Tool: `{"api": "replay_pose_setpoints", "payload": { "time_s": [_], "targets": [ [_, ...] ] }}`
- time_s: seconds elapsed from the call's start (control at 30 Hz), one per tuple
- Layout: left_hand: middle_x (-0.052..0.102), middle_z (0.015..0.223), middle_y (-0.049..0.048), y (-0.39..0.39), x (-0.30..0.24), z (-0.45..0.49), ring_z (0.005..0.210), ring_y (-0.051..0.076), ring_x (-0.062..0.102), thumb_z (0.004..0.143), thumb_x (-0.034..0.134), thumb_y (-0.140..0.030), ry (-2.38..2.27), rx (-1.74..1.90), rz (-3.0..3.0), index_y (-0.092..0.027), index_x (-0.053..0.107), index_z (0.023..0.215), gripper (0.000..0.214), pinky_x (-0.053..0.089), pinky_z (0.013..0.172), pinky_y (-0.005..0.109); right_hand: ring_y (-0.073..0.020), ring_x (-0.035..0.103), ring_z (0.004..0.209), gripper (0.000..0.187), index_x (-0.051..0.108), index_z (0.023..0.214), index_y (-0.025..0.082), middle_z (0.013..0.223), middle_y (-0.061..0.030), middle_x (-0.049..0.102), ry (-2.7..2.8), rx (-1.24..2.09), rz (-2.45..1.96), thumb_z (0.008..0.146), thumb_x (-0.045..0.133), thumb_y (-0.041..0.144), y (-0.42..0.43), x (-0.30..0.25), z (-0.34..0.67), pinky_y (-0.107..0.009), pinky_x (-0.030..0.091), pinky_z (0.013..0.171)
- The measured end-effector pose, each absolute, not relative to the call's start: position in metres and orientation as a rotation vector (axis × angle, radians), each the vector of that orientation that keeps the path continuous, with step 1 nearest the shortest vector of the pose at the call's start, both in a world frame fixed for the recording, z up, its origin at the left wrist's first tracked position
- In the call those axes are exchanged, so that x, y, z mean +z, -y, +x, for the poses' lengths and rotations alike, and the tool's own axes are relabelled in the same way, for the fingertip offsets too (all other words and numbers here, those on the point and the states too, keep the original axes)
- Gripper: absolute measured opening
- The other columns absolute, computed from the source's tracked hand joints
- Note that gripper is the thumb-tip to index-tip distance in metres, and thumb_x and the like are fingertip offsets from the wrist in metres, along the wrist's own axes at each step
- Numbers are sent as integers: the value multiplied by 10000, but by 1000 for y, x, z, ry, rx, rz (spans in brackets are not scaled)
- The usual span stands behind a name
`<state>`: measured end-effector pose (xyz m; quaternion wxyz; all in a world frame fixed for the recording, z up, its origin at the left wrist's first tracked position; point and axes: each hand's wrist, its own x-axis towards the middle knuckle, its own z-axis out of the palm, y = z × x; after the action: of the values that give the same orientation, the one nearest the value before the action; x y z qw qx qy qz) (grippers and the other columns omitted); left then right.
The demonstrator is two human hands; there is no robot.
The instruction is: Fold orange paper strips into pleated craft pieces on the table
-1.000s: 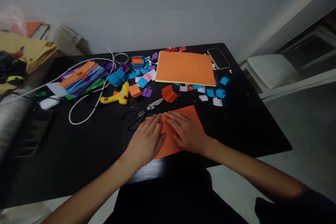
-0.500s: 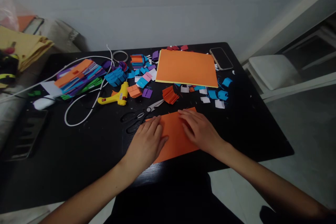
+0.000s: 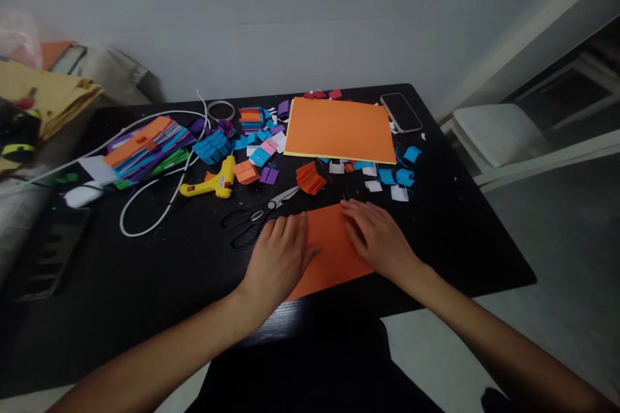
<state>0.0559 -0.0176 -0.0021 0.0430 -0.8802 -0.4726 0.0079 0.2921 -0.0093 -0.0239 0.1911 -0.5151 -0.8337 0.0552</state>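
A sheet of orange paper point(image 3: 334, 248) lies on the black table in front of me. My left hand point(image 3: 278, 258) rests flat over its left side, fingers stretched towards the far edge and thumb apart. On the right, my right hand point(image 3: 382, 239) lies over the paper's far right corner, its fingers slightly bent and apart from the thumb. Both hands touch the sheet and cover parts of its edges. Black-handled scissors point(image 3: 256, 214) lie just beyond my left hand, blades partly apart. Past the sheet is a pleated orange paper piece point(image 3: 310, 179).
A stack of orange paper point(image 3: 341, 129) lies at the back, with a phone point(image 3: 401, 112) to its right. Cut paper pieces point(image 3: 261, 153) are scattered around. A yellow glue gun point(image 3: 213, 182), a looped white cable point(image 3: 150, 226) and bundled paper strips point(image 3: 150, 142) occupy the left.
Both hands have shifted slightly right across the orange sheet, and the left hand now covers its far left corner. The view has moved a little.
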Motion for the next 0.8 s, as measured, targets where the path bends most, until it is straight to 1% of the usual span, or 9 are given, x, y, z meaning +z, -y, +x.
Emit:
{"api": "replay_pose_setpoints", "payload": {
  "time_s": [0.1,0.27,0.43,0.63,0.73,0.8],
  "targets": [
    [710,1164,220,20,-4,42,1073,344,639,1078,487,-438,1374,9,-2646,20,595,1422,583,510,913,454,-303,682,1308,305,660,1279,128,1397,-165,708,2332,155,-1441,1029,488,155,9,-24,293,-546,553,1106],
    [722,1139,226,26,-5,17,1054,344,653,1089,463,-426,1359,-23,-2591,9,658,1348,542,511,866,438,-297,694,1289,306,667,1267,148,1389,-153,715,2324,157,-1443,1026,478,160,9,-26,294,-562,547,1109],
    [719,1053,220,30,-5,7,981,340,645,1089,451,-418,1354,50,-2526,38,662,1328,556,511,771,429,-316,700,1274,320,663,1297,159,1364,-151,728,2274,151,-1461,1018,516,213,9,-29,297,-583,542,1104],
    [697,1049,227,32,-6,7,974,343,621,1072,476,-432,1379,-3,-2519,45,658,1320,568,515,758,438,-364,647,1314,313,682,1279,181,1308,-139,749,2233,93,-1552,1007,563,280,9,-25,304,-619,538,1076],
    [686,1069,233,32,-8,7,974,345,612,1072,474,-420,1411,-42,-2529,48,643,1331,561,515,759,449,-388,628,1279,291,701,1228,183,1302,-174,705,2177,30,-1595,994,577,305,9,-23,301,-623,539,1045],
    [680,1063,226,33,-8,7,958,340,608,1067,487,-413,1428,-64,-2538,46,641,1330,551,513,751,446,-379,641,1190,261,709,1172,170,1231,-193,675,2136,17,-1612,987,576,296,7,-20,292,-579,561,988]
  ]
}}
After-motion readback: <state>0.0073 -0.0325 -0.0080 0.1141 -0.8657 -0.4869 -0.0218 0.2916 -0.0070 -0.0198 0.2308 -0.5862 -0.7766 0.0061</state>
